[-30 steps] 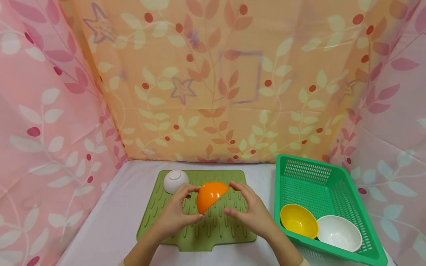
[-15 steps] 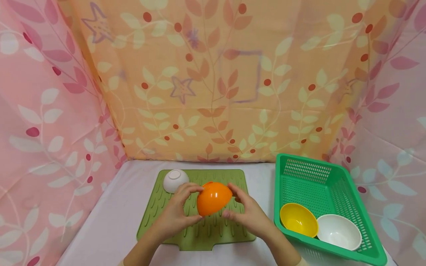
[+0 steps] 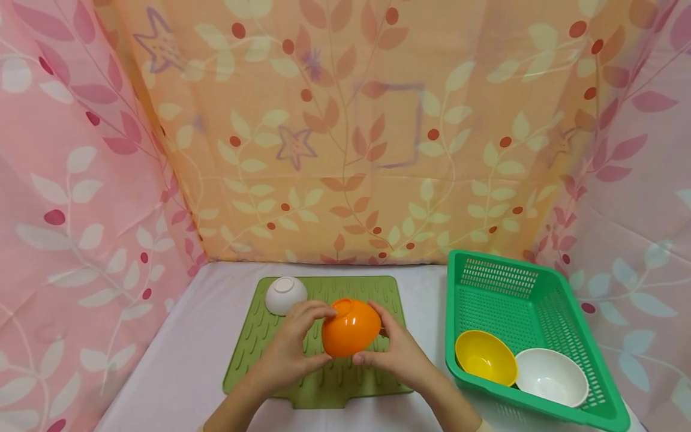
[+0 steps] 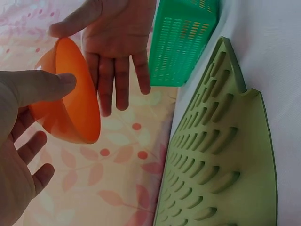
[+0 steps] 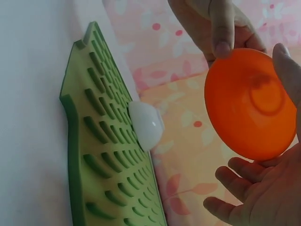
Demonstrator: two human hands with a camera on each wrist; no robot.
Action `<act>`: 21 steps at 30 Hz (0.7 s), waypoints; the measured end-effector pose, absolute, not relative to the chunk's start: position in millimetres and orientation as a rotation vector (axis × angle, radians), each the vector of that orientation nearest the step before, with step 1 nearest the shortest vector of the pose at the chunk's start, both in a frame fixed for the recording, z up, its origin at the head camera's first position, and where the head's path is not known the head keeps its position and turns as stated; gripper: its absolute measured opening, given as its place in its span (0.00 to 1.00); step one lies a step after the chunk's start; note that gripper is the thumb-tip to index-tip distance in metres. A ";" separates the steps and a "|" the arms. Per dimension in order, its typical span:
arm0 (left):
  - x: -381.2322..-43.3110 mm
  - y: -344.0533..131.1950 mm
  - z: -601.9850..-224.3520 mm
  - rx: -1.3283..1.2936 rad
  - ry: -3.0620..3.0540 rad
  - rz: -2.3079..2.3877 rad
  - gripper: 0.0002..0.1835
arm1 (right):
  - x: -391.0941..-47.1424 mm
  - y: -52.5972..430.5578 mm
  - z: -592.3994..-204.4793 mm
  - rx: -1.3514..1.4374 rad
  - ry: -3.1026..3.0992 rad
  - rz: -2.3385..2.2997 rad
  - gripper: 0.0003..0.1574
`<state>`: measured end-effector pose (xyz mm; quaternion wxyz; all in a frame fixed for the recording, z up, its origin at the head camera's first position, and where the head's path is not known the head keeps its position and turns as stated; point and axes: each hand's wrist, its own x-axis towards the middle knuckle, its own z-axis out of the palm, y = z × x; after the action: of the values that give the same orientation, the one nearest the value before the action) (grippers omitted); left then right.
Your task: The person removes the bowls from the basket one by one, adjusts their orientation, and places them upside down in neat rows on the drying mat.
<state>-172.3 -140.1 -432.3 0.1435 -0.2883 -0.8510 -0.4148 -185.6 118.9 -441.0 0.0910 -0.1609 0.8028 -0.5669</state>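
Both hands hold an orange bowl (image 3: 353, 331) in the air over a green ridged mat (image 3: 318, 397). The bowl is tilted, its foot ring turned up towards the head camera and its hollow facing down. My left hand (image 3: 291, 347) pinches its left side, with the thumb inside the rim in the left wrist view and fingers on the outer wall. My right hand (image 3: 402, 353) grips the opposite side between thumb and forefinger; its other fingers extend behind the bowl. A small white bowl (image 3: 286, 299) rests upside down on the mat's far left corner.
A green perforated basket (image 3: 456, 300) stands to the right of the mat on a white cloth (image 3: 178, 366). It holds a yellow bowl (image 3: 486, 359) and a white bowl (image 3: 552, 378), both mouth up. Patterned curtains (image 3: 345, 132) enclose the back and sides.
The right hand has closed in from beside the orange bowl and taken hold of its right side. The bowl has rotated and shifted slightly right and nearer, showing its foot ring.
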 end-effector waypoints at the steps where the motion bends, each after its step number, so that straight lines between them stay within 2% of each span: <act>1: -172.3 -139.6 -432.2 -0.840 -2.453 -1.179 0.46 | -186.0 118.3 -441.9 -0.472 2.381 -1.695 0.66; 12: -169.5 -135.8 -430.9 -0.866 -2.406 -1.154 0.47 | -188.1 116.4 -447.0 -0.459 2.228 -1.890 0.57; 21: -165.3 -133.2 -426.0 -0.754 -2.435 -1.285 0.52 | -186.4 114.3 -446.0 -0.524 2.144 -2.042 0.58</act>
<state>-165.3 -133.2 -426.0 0.1428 -0.2615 -0.8442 -0.4455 -186.4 114.3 -446.0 0.0676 -0.1739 0.7114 -0.6776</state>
